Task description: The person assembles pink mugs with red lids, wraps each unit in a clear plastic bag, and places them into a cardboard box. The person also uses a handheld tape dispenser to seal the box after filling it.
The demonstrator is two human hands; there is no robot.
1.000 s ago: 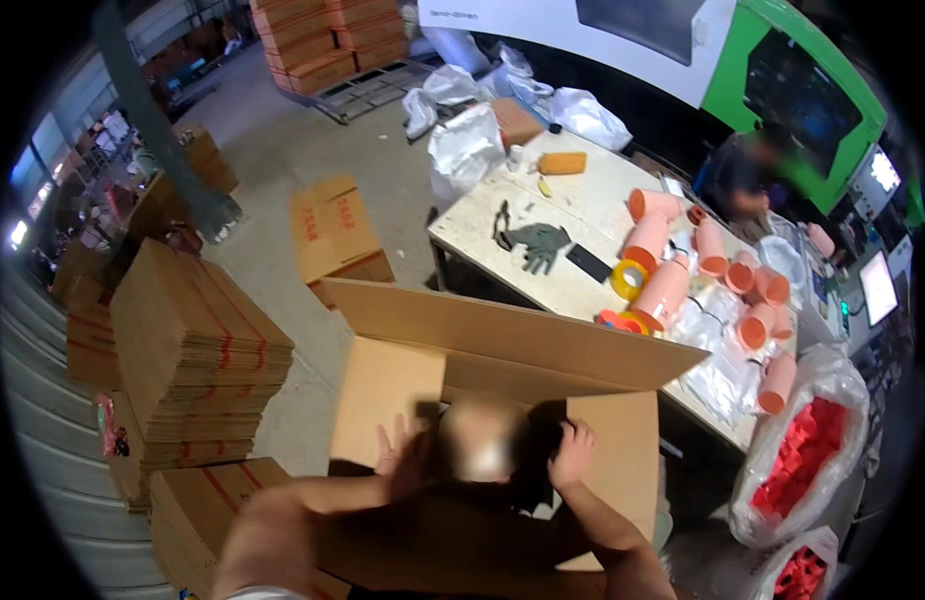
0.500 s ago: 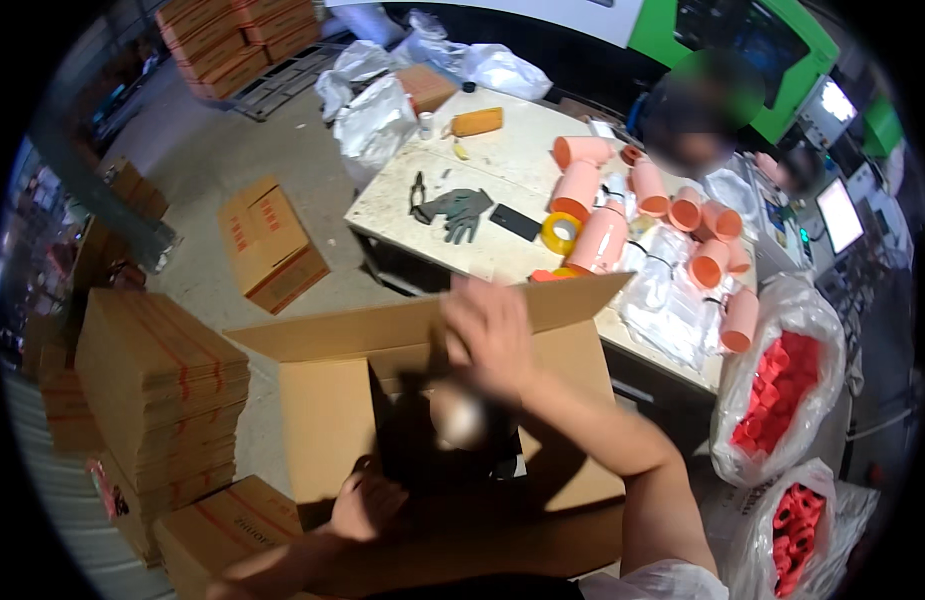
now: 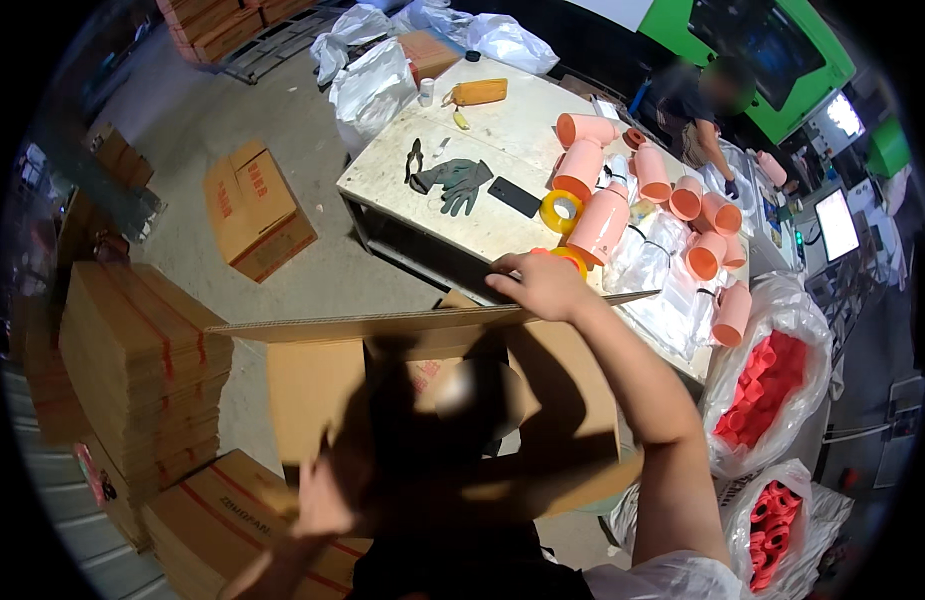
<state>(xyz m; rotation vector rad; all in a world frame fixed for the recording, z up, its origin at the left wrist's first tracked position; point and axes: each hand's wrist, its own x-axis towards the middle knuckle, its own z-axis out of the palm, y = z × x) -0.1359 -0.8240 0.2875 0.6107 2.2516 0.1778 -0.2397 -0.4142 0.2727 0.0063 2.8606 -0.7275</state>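
An open brown cardboard box (image 3: 317, 400) stands before me, flaps spread, its inside mostly in deep shadow. A bright pale spot shows in the dark middle; I cannot make out what it is. My right hand (image 3: 544, 285) has its fingers curled over the upper edge of the far flap (image 3: 412, 325), close to the table's front edge. At the near left corner of the box, my left hand (image 3: 327, 497) is closed on the cardboard, its fingertips partly lost in shadow.
Beyond the box, a white table (image 3: 392, 200) carries pink bottles (image 3: 599, 225), yellow tape (image 3: 560, 211), a grey glove (image 3: 460, 185) and a phone (image 3: 514, 197). Flattened cartons (image 3: 142, 370) are stacked at left. Bags of red parts (image 3: 762, 390) stand at right. A co-worker (image 3: 697, 120) bends beyond the table.
My right hand has gone from above the box to the far flap's edge, farther and rightward. The flap now stands more edge-on. My left hand has shifted slightly left.
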